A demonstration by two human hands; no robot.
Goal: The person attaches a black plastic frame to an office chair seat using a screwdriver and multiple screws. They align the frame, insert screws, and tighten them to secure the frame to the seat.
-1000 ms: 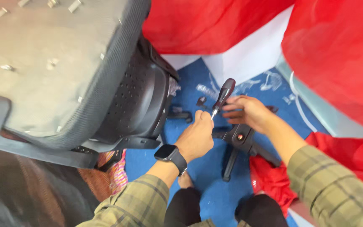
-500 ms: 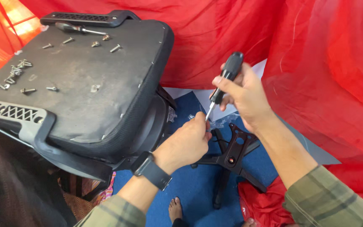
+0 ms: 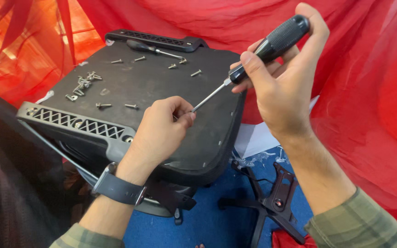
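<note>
So our right hand (image 3: 281, 87) is wrapped around the black handle of a screwdriver (image 3: 253, 57), shaft angled down to the left. Our left hand (image 3: 161, 131) has its fingertips pinched at the tip, probably on a small screw, hard to tell. All this sits over the upturned chair seat (image 3: 161, 87), loose screws (image 3: 83, 82) scattered far left, a second screwdriver (image 3: 155, 49) lying at its far edge.
</note>
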